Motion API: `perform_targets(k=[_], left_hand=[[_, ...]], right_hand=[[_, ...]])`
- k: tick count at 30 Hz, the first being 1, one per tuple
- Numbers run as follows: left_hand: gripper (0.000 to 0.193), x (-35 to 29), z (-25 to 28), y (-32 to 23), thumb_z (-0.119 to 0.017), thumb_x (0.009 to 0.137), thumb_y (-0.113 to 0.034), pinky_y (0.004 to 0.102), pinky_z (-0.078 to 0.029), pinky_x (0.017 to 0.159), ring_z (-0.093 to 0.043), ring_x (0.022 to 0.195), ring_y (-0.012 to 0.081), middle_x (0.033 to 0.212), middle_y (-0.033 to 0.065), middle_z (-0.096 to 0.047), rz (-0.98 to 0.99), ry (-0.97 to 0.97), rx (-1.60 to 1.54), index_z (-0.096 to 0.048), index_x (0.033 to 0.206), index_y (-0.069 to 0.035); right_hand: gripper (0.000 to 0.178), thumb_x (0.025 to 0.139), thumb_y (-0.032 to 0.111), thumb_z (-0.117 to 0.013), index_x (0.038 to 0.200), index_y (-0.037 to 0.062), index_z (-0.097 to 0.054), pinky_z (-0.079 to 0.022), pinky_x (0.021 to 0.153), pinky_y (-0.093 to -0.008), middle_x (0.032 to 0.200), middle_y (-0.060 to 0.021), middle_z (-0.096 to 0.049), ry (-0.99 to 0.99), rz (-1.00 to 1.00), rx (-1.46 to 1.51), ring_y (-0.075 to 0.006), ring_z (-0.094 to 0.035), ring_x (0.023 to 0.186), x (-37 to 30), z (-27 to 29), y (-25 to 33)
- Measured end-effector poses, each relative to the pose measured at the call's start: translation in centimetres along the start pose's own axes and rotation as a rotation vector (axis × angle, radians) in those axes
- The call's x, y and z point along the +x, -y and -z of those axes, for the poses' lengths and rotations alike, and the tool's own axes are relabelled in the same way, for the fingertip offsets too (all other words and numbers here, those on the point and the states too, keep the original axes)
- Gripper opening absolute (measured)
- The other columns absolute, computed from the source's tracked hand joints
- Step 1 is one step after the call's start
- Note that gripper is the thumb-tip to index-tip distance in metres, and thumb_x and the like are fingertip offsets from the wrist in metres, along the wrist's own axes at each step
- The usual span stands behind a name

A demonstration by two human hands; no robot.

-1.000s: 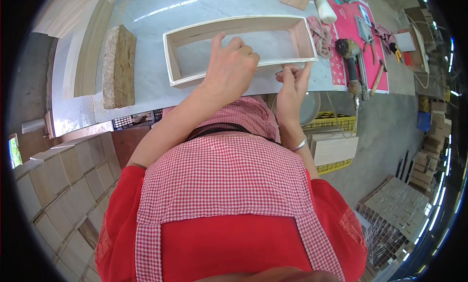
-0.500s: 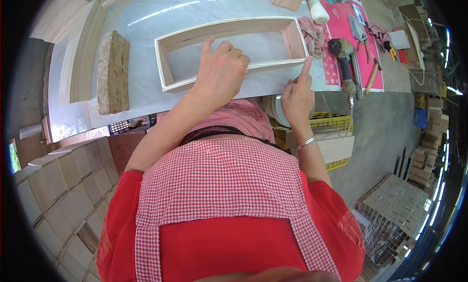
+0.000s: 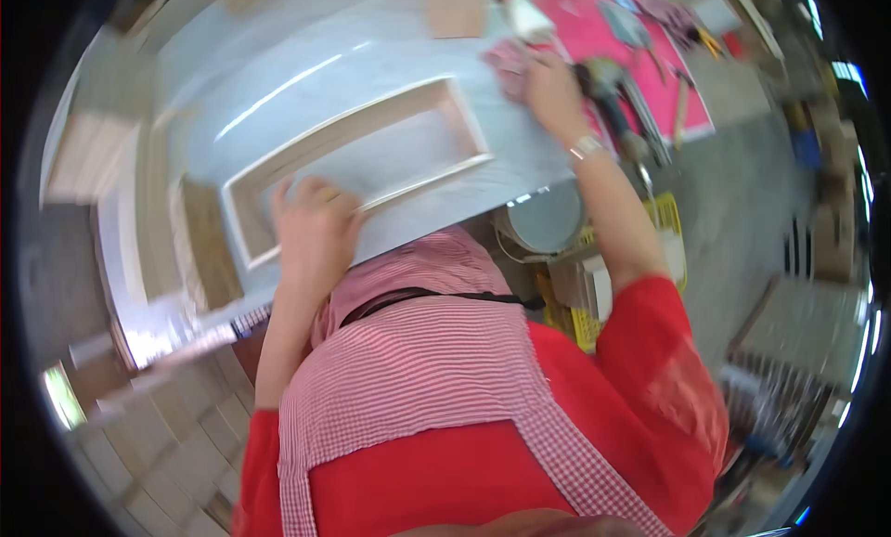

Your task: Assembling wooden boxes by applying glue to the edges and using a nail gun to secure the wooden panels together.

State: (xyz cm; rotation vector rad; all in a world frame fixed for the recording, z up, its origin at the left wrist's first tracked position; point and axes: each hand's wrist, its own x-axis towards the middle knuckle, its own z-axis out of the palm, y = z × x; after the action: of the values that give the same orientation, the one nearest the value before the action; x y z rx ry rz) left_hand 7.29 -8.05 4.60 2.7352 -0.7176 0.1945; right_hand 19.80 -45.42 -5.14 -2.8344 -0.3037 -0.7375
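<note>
A shallow rectangular wooden frame (image 3: 466, 119) lies on the pale table in front of me, with the tabletop visible inside it. My left hand (image 3: 320, 223) is at its near left side, fingers curled over the near wall; motion smears them a little. Farther right, my right hand (image 3: 554, 96) is closed on a crumpled pink rag (image 3: 507, 67), next to a white bottle (image 3: 527, 21). A nail gun (image 3: 608, 90) lies just right of that hand.
Left of the frame stands a rough brown block (image 3: 212, 245), with stacked boards (image 3: 88, 156) beyond. A hammer (image 3: 682, 107) lies on the pink sheet at the right. Below the table edge are a bucket (image 3: 546, 223) and a yellow crate (image 3: 670, 221). A wood piece (image 3: 457, 8) lies at the back.
My right hand has moved from the frame's right corner up to the pink rag. My left hand stays at the frame's near wall. The view has turned, so the table appears tilted.
</note>
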Motion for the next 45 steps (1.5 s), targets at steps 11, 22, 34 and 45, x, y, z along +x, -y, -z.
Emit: perform_targets(k=[11, 22, 34, 45], left_hand=[[0.015, -0.2, -0.6, 0.4, -0.074, 0.078, -0.013, 0.0463, -0.034, 0.102, -0.058, 0.103, 0.0287, 0.094, 0.0081, -0.065, 0.045, 0.019, -0.043, -0.067, 0.089, -0.006], [0.015, -0.2, -1.4, 0.9, -0.073, 0.076, -0.011, 0.0500, -0.033, 0.104, -0.057, 0.100, 0.0304, 0.091, 0.0102, -0.065, 0.075, -0.102, -0.041, -0.068, 0.089, -0.005], [0.015, -0.7, -0.5, -0.2, -0.074, 0.076, -0.014, 0.0536, -0.032, 0.104, -0.057, 0.101, 0.0301, 0.092, 0.0117, -0.065, 0.066, -0.017, -0.069, -0.069, 0.088, -0.006], [0.014, -0.4, -0.2, 0.2, -0.071, 0.079, -0.014, 0.0539, -0.032, 0.106, -0.057, 0.102, 0.0309, 0.092, 0.0112, -0.063, 0.073, 0.030, -0.064, -0.068, 0.089, -0.005]], right_hand=[[0.030, 0.078, 0.016, -0.074, 0.104, 0.0023, -0.066, -0.050, 0.075, -0.0361, 0.094, -0.0145, -0.064, -0.693, -0.447, 0.149, -0.0275, -0.062, 0.082, -5.5, 8.0, -0.4], [0.092, 0.083, 0.075, -0.043, 0.122, -0.0067, -0.061, -0.038, 0.108, -0.0437, 0.130, -0.0302, -0.055, 0.449, -1.636, -0.090, -0.0423, -0.051, 0.126, -36.8, 9.6, -3.8], [0.088, 0.072, 0.066, -0.068, 0.120, -0.0075, -0.063, -0.043, 0.105, -0.0402, 0.129, -0.0253, -0.059, 0.422, -1.889, 0.045, -0.0348, -0.055, 0.125, -35.4, 10.6, -5.1], [0.100, 0.065, 0.064, -0.075, 0.124, -0.0133, -0.055, -0.045, 0.102, -0.0413, 0.127, -0.0294, -0.058, 0.139, -1.875, -0.021, -0.0404, -0.057, 0.120, -34.5, 11.6, -3.9]])
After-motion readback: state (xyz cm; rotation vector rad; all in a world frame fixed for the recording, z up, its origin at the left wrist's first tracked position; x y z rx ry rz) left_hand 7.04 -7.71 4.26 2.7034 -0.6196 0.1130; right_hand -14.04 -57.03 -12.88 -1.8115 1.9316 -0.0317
